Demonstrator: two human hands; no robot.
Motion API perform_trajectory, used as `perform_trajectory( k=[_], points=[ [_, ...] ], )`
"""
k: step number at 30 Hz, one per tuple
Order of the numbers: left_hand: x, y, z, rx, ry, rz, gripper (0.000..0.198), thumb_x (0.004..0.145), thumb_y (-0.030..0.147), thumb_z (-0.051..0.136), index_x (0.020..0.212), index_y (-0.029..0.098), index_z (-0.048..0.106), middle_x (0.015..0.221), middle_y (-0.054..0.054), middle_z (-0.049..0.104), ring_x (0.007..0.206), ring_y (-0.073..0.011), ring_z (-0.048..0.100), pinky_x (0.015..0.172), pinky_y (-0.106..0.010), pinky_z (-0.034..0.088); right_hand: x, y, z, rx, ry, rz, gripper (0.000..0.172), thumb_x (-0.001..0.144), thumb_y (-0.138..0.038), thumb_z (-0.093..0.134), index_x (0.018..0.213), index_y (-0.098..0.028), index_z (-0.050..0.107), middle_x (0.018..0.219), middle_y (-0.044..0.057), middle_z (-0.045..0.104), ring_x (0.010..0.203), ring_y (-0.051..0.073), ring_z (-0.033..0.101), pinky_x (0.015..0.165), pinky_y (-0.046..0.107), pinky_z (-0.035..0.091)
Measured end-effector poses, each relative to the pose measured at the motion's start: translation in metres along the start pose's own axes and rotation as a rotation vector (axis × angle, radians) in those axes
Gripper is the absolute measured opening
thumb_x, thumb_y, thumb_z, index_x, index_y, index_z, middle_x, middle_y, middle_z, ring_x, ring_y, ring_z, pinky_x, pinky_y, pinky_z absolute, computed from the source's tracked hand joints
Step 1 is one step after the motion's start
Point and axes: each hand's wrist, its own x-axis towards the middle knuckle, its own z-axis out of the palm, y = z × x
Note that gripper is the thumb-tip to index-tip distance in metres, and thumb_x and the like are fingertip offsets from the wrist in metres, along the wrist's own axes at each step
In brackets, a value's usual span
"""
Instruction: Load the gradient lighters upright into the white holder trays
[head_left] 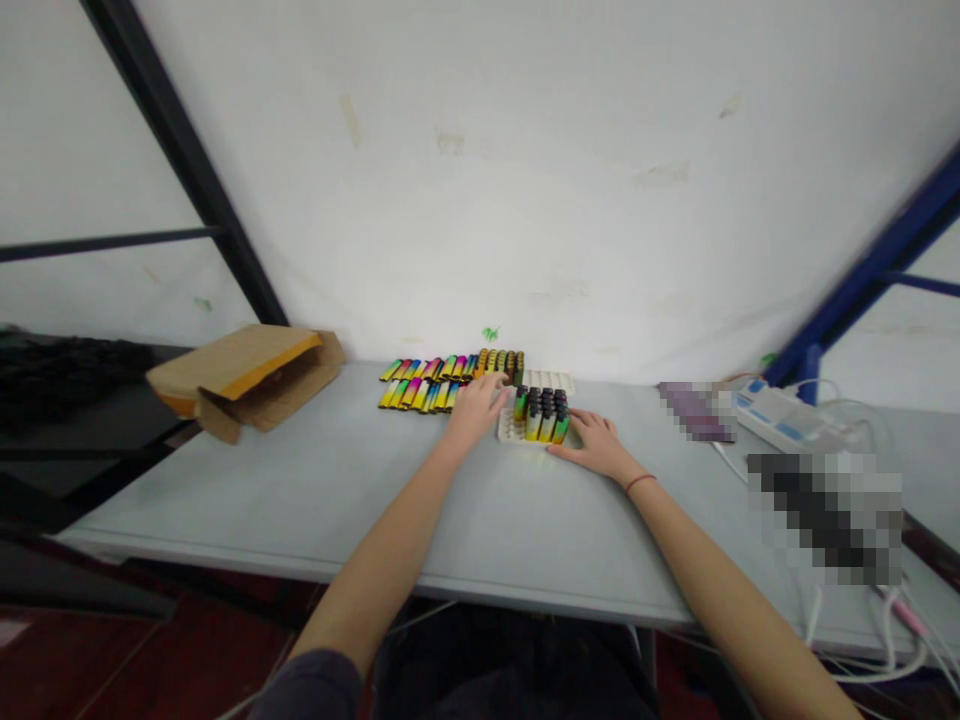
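Brown cardboard, a flattened open box (244,380), lies at the far left of the grey table (300,500), well apart from both hands. Further right, rainbow-coloured lighters (424,383) lie flat in two rows near the wall, their bodies running from yellow and green to pink and blue. Just beside them a short row of lighters with dark tops (501,362) stands upright. The left hand (475,408) reaches palm down over the right end of the loose rows, fingers loosely curled; whether it has hold of a lighter cannot be told. Next comes a white tray (510,430), partly filled with upright lighters (541,414), black caps up, yellow-green bodies below. The right hand (596,442) lies flat on the table with fingers spread, touching the tray's right edge and gripping nothing. Farthest right, near the table edge, sit a white power strip (780,420) and loose cables (862,640), clear of the hands.
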Motion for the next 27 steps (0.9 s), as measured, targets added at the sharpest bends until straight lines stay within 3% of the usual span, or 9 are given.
perform_trajectory(
  k=[3, 7, 11, 18, 27],
  points=[
    [0.002, -0.009, -0.018, 0.281, 0.097, -0.214, 0.030, 0.096, 0.027, 0.044, 0.112, 0.022, 0.069, 0.121, -0.013, 0.066, 0.118, -0.0329, 0.052, 0.098, -0.048, 0.039, 0.000, 0.000, 0.000, 0.002, 0.000, -0.003, 0.075, 0.085, -0.070, 0.053, 0.141, -0.021, 0.052, 0.146, 0.015, 0.052, 0.134, 0.035, 0.044, 0.107, 0.051, 0.035],
    [0.000, -0.022, -0.031, 0.453, 0.068, -0.370, 0.030, 0.091, 0.038, 0.054, 0.109, 0.024, 0.073, 0.127, -0.015, 0.063, 0.121, -0.0386, 0.047, 0.097, -0.054, 0.037, 0.000, 0.001, 0.000, 0.002, 0.006, -0.003, 0.076, 0.084, -0.072, 0.053, 0.141, -0.022, 0.053, 0.145, 0.015, 0.053, 0.133, 0.036, 0.045, 0.107, 0.051, 0.035],
    [-0.002, -0.024, -0.024, 0.545, 0.033, -0.366, 0.033, 0.089, 0.047, 0.056, 0.105, 0.025, 0.075, 0.122, -0.016, 0.064, 0.117, -0.0383, 0.048, 0.098, -0.057, 0.035, 0.000, 0.001, 0.001, 0.004, -0.001, 0.001, 0.076, 0.084, -0.072, 0.053, 0.140, -0.020, 0.054, 0.146, 0.015, 0.052, 0.134, 0.035, 0.044, 0.108, 0.051, 0.034],
    [-0.004, -0.016, -0.010, 0.592, -0.029, -0.396, 0.030, 0.089, 0.040, 0.056, 0.105, 0.021, 0.074, 0.122, -0.019, 0.063, 0.117, -0.0387, 0.048, 0.091, -0.055, 0.039, 0.000, 0.000, -0.001, 0.003, -0.008, 0.007, 0.076, 0.085, -0.072, 0.053, 0.140, -0.020, 0.054, 0.146, 0.016, 0.052, 0.135, 0.034, 0.043, 0.108, 0.050, 0.033],
    [-0.005, -0.014, -0.008, 0.584, 0.008, -0.396, 0.032, 0.093, 0.034, 0.048, 0.105, 0.020, 0.073, 0.118, -0.019, 0.066, 0.113, -0.0374, 0.050, 0.089, -0.053, 0.040, 0.000, -0.001, -0.001, -0.003, -0.004, -0.002, 0.075, 0.084, -0.072, 0.052, 0.140, -0.021, 0.054, 0.146, 0.016, 0.052, 0.134, 0.035, 0.044, 0.107, 0.052, 0.034]
  ],
)
